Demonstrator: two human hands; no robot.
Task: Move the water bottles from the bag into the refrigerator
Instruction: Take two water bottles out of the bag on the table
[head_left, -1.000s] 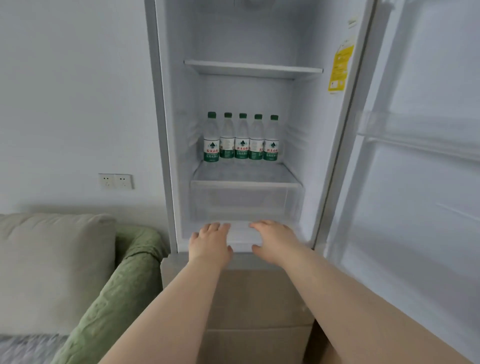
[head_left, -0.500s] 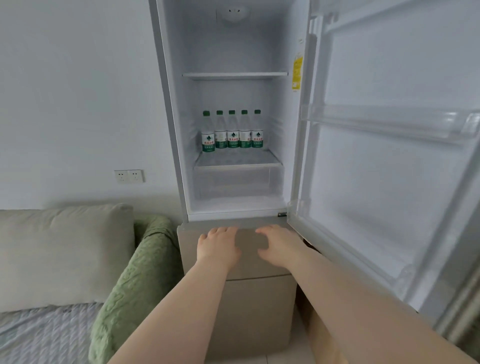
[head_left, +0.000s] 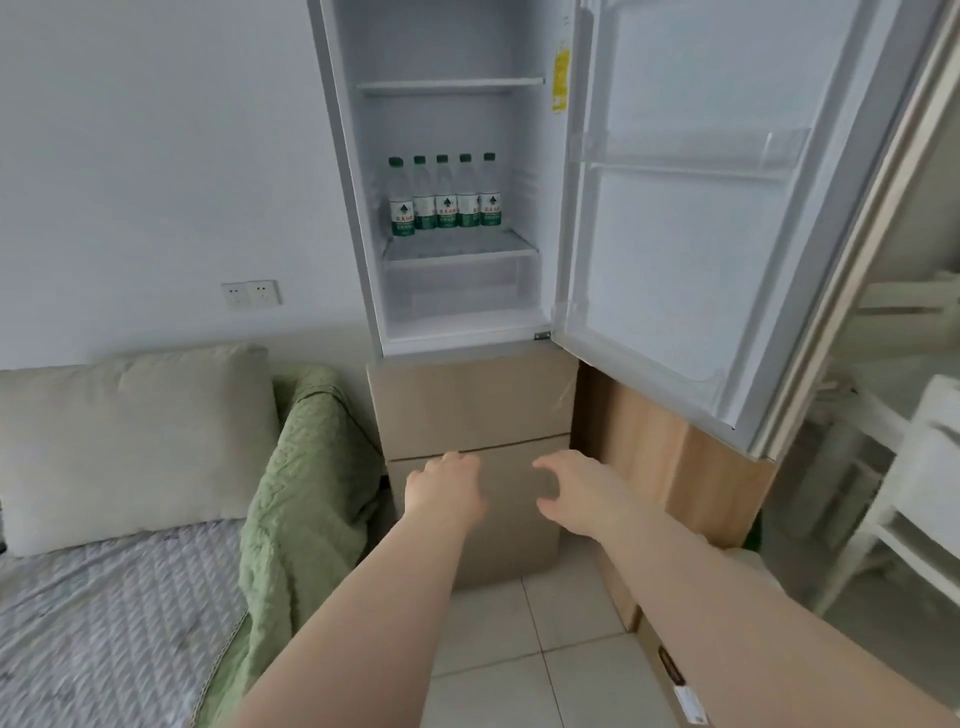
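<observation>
- The left hand (head_left: 444, 488) is hovering before the beige lower drawer (head_left: 511, 525), fingers loosely curled, empty.
- Five clear green-capped plastic water bottles (head_left: 445, 200) are standing along the back edge of the white refrigerator (head_left: 358, 208) glass shelf (head_left: 462, 250), probably leaving front room.
- The right hand (head_left: 582, 493) is hovering alongside, fingers spread, empty.

White wall (head_left: 156, 130), beige cushion (head_left: 130, 441), green blanket (head_left: 306, 493), tiled floor (head_left: 493, 691).
</observation>
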